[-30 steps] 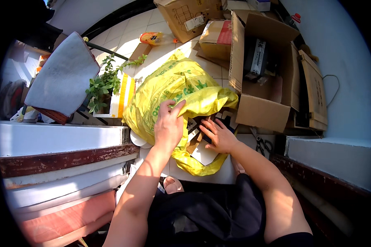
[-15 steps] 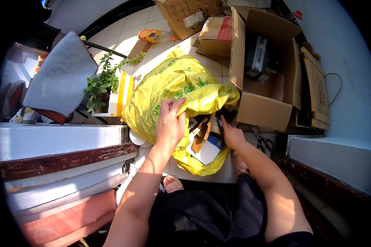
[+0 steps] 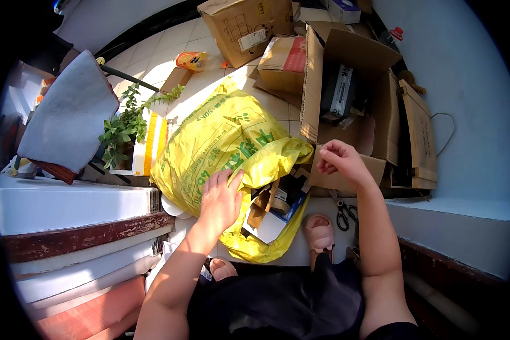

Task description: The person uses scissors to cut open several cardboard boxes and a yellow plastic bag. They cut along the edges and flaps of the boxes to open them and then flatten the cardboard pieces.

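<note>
A large yellow woven sack (image 3: 209, 136) with green print lies on the floor before me, its mouth toward my feet. My left hand (image 3: 221, 198) is closed on the sack near its opening, with a fold of it between thumb and fingers. Inside the mouth are a white box (image 3: 264, 228), torn brown cardboard (image 3: 259, 212) and dark items too jumbled to name. My right hand (image 3: 344, 163) is raised beside the opening, over the front flap of an open cardboard box (image 3: 351, 173). Its fingers are curled in, and nothing shows in them.
Black-handled scissors (image 3: 344, 215) lie right of my sandalled foot (image 3: 318, 232). The open box holds a dark package (image 3: 338, 93). A wooden crate (image 3: 419, 136) stands right of it; closed cartons (image 3: 249, 28) are behind. A potted plant (image 3: 124, 127) stands left of the sack.
My right hand has come out of the sack's mouth and risen to the right, over the box flap. My left hand stays at the sack. The whole view has shifted slightly.
</note>
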### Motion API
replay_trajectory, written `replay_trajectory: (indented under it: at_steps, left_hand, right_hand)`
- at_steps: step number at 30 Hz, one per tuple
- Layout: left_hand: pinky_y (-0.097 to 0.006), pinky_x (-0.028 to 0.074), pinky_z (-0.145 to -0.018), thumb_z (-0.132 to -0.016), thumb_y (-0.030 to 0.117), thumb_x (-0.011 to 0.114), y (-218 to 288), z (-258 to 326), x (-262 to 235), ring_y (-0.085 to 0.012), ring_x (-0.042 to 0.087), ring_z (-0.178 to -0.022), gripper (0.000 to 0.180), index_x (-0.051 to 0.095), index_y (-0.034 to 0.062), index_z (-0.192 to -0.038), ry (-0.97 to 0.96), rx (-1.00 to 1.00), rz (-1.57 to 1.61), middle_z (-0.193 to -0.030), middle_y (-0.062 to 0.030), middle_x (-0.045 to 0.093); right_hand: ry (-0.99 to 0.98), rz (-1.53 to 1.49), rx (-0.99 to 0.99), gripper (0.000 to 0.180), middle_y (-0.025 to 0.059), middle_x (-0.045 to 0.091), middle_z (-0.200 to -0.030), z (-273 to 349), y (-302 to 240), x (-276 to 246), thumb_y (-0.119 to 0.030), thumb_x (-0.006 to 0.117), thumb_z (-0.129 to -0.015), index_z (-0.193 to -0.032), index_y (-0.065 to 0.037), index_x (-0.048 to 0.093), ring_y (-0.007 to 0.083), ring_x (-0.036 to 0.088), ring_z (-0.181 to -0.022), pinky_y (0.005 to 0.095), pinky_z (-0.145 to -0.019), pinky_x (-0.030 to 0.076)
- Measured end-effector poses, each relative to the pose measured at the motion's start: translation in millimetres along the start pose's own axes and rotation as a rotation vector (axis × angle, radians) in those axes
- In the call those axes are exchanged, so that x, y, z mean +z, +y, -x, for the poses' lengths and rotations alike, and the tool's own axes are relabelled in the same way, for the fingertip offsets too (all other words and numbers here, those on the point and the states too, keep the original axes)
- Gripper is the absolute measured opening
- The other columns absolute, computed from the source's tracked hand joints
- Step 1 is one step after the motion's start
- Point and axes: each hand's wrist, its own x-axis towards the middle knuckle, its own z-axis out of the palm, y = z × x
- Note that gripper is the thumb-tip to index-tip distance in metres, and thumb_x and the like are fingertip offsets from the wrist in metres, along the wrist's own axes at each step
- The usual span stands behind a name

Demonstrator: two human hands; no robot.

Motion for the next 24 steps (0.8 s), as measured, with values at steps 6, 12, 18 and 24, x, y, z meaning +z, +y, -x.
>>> replay_trajectory:
  at_steps: [6,12,18,24]
  left_hand:
    - [-0.048,0.032,-0.1,-0.074,0.022,0.069,13.8,-21.4,-10.7,-0.0388,0.043,-0.113,0.056,0.048,-0.0046,-0.119,-0.026,0.068,0.081,-0.122,-0.02,0.046]
    - [-0.051,0.028,-0.105,-0.071,0.019,0.072,11.2,-28.1,-5.2,-0.0357,0.043,-0.116,0.064,0.042,-0.0041,-0.123,-0.08,0.055,0.112,-0.124,-0.018,0.045]
    - [-0.05,0.031,-0.103,-0.072,0.016,0.07,12.0,-32.9,-4.9,-0.0368,0.044,-0.115,0.062,0.042,-0.0041,-0.124,-0.082,0.042,0.085,-0.123,-0.0185,0.046]
    - [-0.04,0.038,-0.1,-0.077,0.02,0.066,22.2,-23.9,-0.7,-0.0347,0.043,-0.116,0.066,0.038,-0.005,-0.132,-0.205,0.153,0.156,-0.132,-0.0175,0.042]
  right_hand:
    - [0.974,0.707,-0.096,0.09,0.0233,0.029,-0.142,-128.3,-10.5,-64.2,-0.04,0.073,-0.072,-0.142,-0.008,0.026,0.0363,0.035,-0.128,0.0431,-0.103,0.035]
    - [0.912,0.717,0.264,0.121,0.0238,-0.004,-0.153,-190.9,3.1,-66.3,-0.06,0.073,-0.064,-0.149,-0.022,-0.006,0.0354,0.001,-0.142,0.062,-0.105,0.022]
    - [0.973,0.733,0.387,0.123,0.0217,0.005,-0.152,-190.8,-2.3,-57.8,-0.05,0.077,-0.059,-0.149,-0.025,-0.003,0.0346,0.013,-0.14,0.058,-0.105,0.026]
    - [1.09,0.573,0.282,0.114,0.0197,0.019,-0.147,-146.4,-13.5,-80.2,-0.042,0.076,-0.058,-0.149,-0.027,0.009,0.035,0.026,-0.134,0.0555,-0.102,0.03]
